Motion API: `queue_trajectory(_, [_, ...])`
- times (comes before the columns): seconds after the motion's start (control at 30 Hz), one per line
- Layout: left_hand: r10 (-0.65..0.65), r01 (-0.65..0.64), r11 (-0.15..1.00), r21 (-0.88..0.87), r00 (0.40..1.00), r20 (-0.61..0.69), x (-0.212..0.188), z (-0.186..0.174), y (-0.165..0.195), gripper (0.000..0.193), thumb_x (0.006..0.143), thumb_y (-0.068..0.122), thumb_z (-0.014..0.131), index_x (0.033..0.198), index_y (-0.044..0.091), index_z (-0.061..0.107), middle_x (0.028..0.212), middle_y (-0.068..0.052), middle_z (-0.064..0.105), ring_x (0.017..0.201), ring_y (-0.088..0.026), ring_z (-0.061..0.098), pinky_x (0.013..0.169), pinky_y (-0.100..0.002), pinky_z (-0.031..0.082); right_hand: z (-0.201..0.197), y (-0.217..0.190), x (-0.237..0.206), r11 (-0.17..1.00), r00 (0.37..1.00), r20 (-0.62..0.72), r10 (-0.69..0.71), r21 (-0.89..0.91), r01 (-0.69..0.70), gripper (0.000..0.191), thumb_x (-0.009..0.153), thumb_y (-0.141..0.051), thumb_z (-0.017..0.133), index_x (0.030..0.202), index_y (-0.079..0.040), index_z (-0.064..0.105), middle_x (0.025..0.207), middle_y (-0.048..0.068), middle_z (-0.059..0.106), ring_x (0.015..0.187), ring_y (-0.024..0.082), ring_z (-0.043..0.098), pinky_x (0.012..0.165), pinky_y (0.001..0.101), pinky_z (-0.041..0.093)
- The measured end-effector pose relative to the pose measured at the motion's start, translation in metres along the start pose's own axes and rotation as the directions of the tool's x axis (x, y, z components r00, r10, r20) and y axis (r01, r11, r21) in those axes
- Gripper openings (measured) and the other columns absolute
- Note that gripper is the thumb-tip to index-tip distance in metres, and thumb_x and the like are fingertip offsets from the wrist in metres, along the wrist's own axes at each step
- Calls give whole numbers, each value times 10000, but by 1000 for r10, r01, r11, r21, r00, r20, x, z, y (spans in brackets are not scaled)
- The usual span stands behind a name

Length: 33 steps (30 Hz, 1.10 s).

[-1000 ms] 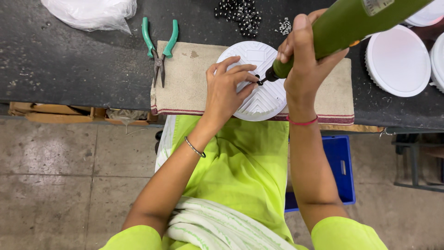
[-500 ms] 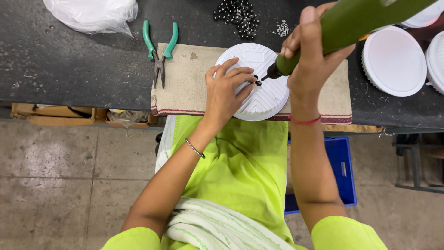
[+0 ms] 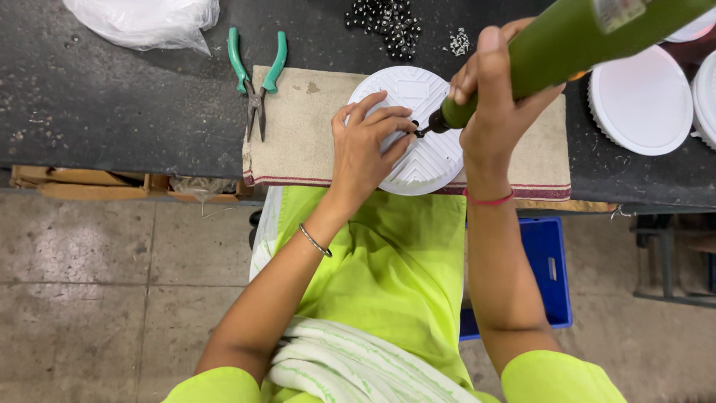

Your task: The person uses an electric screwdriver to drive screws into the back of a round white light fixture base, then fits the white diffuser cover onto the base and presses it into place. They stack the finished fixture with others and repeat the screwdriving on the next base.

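Observation:
A round white ribbed plastic disc (image 3: 429, 160) lies on a beige cloth mat (image 3: 298, 142) at the table's near edge. My left hand (image 3: 369, 142) rests on the disc, fingers pinched around a small dark piece at the tool's tip. My right hand (image 3: 496, 104) grips a green electric screwdriver (image 3: 567, 45), held slanted with its dark bit touching the disc near its middle.
Green-handled pliers (image 3: 256, 75) lie at the mat's far left corner. A pile of small black parts (image 3: 384, 26) and a few tiny silvery screws (image 3: 459, 41) sit behind the disc. More white discs (image 3: 641, 101) lie right. A clear plastic bag (image 3: 142, 22) sits far left. A blue crate (image 3: 548, 272) stands under the table.
My right hand and the screwdriver have shifted slightly on the disc; my left hand stays pinched at the tip. Little else has moved.

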<state>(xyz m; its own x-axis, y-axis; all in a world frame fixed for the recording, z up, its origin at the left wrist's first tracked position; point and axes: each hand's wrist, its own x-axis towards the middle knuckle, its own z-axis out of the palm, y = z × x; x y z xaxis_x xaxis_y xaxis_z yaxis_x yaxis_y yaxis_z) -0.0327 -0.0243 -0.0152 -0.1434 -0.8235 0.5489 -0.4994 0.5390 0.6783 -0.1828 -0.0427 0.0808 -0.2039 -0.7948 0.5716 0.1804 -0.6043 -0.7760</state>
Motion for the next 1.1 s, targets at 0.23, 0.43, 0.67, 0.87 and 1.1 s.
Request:
queue_trajectory(0.23, [-2, 2, 1000, -7, 1000, -7, -1, 1, 0, 127, 864, 202, 814, 985, 184, 778, 1176, 67, 737, 1356, -239, 530, 1132, -513, 292, 1, -1, 1, 999, 999, 2, 32, 16, -32, 187, 1129, -38, 664, 1066, 6, 494, 671, 79, 482, 511, 154, 465, 519, 292, 427])
queue_trajectory(0.43, [-1, 1, 1000, -21, 1000, 4, -1, 0, -3, 155, 856, 208, 820, 1000, 183, 771, 1217, 54, 723, 1365, -228, 526, 1142, -506, 286, 1, -6, 3, 997, 999, -28, 44, 60, -43, 182, 1142, -46, 661, 1093, 19, 498, 680, 98, 490, 528, 171, 477, 546, 308, 451])
queue_trajectory(0.67, [-9, 12, 996, -91, 1000, 29, -4, -5, -8, 320, 816, 221, 832, 1105, 140, 720, 1396, -41, 630, 1412, -254, 501, 1196, -500, 272, 7, -4, -2, 997, 999, -22, 30, 71, -28, 198, 1139, -56, 669, 1097, 10, 487, 689, 101, 491, 531, 171, 474, 548, 303, 452])
queue_trajectory(0.87, [6, -4, 997, -82, 1000, 19, -6, -6, -7, 347, 816, 228, 835, 1124, 131, 709, 1403, -51, 623, 1417, -257, 498, 1210, -495, 275, 8, -1, -2, 999, 1000, -14, 21, 47, -20, 195, 1141, -64, 660, 1079, 21, 495, 682, 102, 491, 520, 167, 469, 539, 303, 444])
queue_trajectory(1.1, [8, -6, 997, -78, 1000, 22, -5, -6, -7, 313, 818, 225, 833, 1094, 135, 715, 1395, -42, 627, 1411, -248, 504, 1210, -495, 278, 7, 2, -1, 999, 1000, -2, 7, 44, -7, 189, 1143, -63, 664, 1088, 20, 503, 683, 103, 493, 517, 169, 470, 531, 303, 442])
